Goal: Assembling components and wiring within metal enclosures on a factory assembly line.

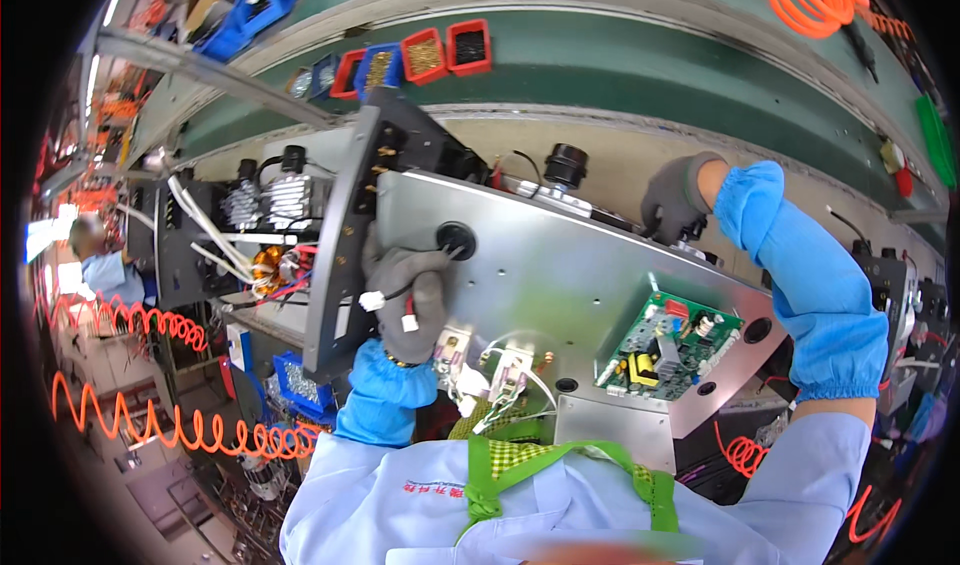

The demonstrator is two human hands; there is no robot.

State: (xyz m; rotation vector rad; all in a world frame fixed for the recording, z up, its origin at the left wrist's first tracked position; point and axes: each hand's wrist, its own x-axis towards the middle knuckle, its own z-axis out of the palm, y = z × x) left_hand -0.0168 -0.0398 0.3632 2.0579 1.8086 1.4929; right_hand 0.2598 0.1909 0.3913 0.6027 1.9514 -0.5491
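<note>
A tilted bare metal panel (540, 275) lies across the middle, joined at its left to a dark grey frame plate (345, 235). My left hand (412, 305), in a grey glove, is closed around thin wires with white connectors (372, 300), beside the black grommet (456, 240) in the panel. Over the panel's far edge, my gloved right hand (676, 197) curls down by a small black fitting (692, 230); its fingertips are partly hidden. A green circuit board (668, 345) is mounted on the panel's right part. Two white ceramic-like blocks with wires (512, 370) sit at its near edge.
Small red (468, 47) and blue (379, 67) bins of screws stand on the far ledge. Another unit with white cables (205, 225) is at left, near a coiled orange hose (200, 430). A blue screw bin (303, 385) sits near left. A person (110, 275) works further off.
</note>
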